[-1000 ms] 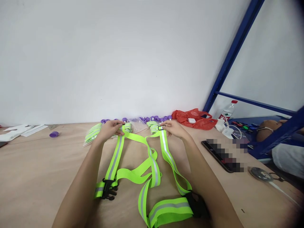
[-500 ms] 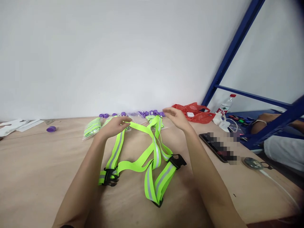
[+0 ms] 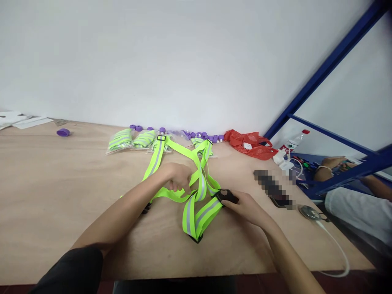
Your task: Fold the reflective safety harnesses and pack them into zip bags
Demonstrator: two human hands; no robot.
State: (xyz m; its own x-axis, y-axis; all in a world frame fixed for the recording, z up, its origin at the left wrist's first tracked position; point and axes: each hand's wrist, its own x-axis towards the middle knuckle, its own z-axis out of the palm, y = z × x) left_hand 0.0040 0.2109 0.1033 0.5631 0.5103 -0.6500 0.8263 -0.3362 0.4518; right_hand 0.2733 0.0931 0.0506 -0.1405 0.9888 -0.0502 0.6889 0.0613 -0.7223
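Observation:
A neon-yellow reflective harness (image 3: 200, 183) with grey stripes lies spread on the table, its straps crossing near the middle. My right hand (image 3: 246, 206) grips the black plastic buckle (image 3: 226, 197) on its right side, thumb underneath and fingers on top. Over the central straps, my left hand (image 3: 179, 177) has its fingers curled and pointing down. Whether a strap is between those fingers is hidden. Another black buckle (image 3: 146, 208) shows partly from behind my left forearm. A black slider (image 3: 195, 239) sits at the bottom of the lower right loop.
Packed reflective straps in clear bags (image 3: 120, 140) and several purple caps (image 3: 199, 135) line the wall. To the right are a red plastic bag (image 3: 248, 143), a blurred phone (image 3: 280, 200), a round cabled device (image 3: 310, 213), a bottle (image 3: 294, 141) and a blue metal frame (image 3: 324, 75). Another person's arm (image 3: 324, 172) is beyond.
Both hands have come down from the harness's top end. My right hand has taken hold of the right buckle, and my left hand has moved over the middle straps. The view has shifted.

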